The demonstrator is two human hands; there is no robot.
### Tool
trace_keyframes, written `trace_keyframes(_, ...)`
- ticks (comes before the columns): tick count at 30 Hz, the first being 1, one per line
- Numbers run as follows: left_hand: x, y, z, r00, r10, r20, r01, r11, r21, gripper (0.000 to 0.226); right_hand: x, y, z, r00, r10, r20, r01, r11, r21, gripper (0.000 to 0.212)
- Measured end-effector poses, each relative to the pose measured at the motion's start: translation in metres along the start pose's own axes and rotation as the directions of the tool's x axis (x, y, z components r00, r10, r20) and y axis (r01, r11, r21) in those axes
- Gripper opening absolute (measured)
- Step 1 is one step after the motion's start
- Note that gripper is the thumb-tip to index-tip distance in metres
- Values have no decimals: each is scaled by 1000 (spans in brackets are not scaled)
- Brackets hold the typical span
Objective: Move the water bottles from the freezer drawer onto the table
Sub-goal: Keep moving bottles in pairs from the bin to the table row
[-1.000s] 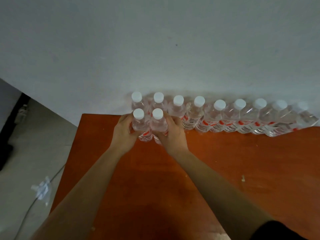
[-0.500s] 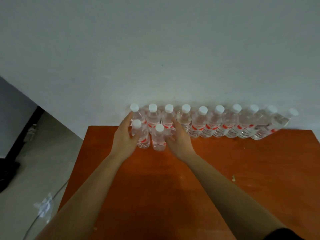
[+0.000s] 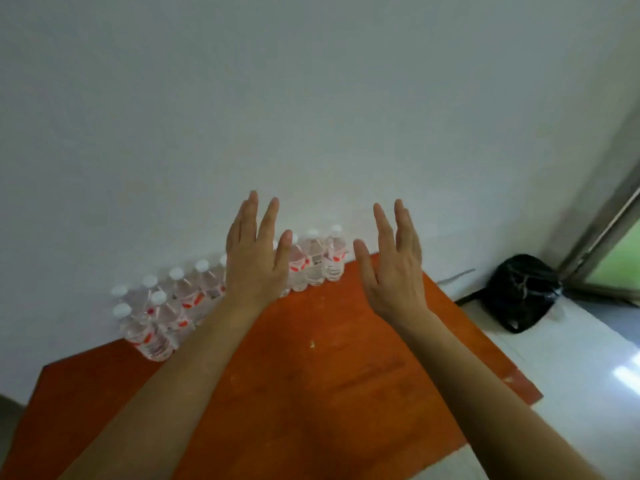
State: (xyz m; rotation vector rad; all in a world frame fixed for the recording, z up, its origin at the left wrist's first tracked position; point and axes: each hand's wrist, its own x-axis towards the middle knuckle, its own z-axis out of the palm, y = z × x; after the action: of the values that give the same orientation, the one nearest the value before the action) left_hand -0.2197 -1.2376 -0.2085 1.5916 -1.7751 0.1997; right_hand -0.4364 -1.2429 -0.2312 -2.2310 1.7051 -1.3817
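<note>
White wall (image 3: pixel 311 98) fills background. Orange table (image 3: pixel 311 393) set against it. Row of water bottles (image 3: pixel 194 292) upright along table's back edge; front pair (image 3: pixel 149 327) starts second row at left end. Left hand (image 3: pixel 256 258) and right hand (image 3: pixel 394 271) raised over table, fingers straight, holding nothing. Freezer drawer out of view, so remaining count unknown; likely mid-task.

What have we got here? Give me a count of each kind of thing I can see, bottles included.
Water bottles: 10 showing; the left hand covers part of the row, so more may be hidden.
Hands: 2, the left hand and the right hand, both empty.
Table: 1
Black bag on the floor: 1
Total: 14 counted.
</note>
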Motion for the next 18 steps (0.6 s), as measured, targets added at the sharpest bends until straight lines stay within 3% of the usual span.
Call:
trace_keyframes(3,2,119,33,986,163,12,-163,986,-48,58,-25,64,-103,989,14,-149,-43,981,-189,63)
trace_keyframes(7,-11,274,69,941,337,25,-327,927,-185,60,-68,140,-237,947,92,-309,-213,898,-385,67)
trace_keyframes(13,-52,467,116,788,613,60,-545,740,-395,62,-152,214,-398,828,189,-529,-476,736,-482,69)
trace_keyframes(18,-95,601,158,666,746,7,-617,555,-558,62,-226,270,-493,725,266,-635,-658,540,-525,69)
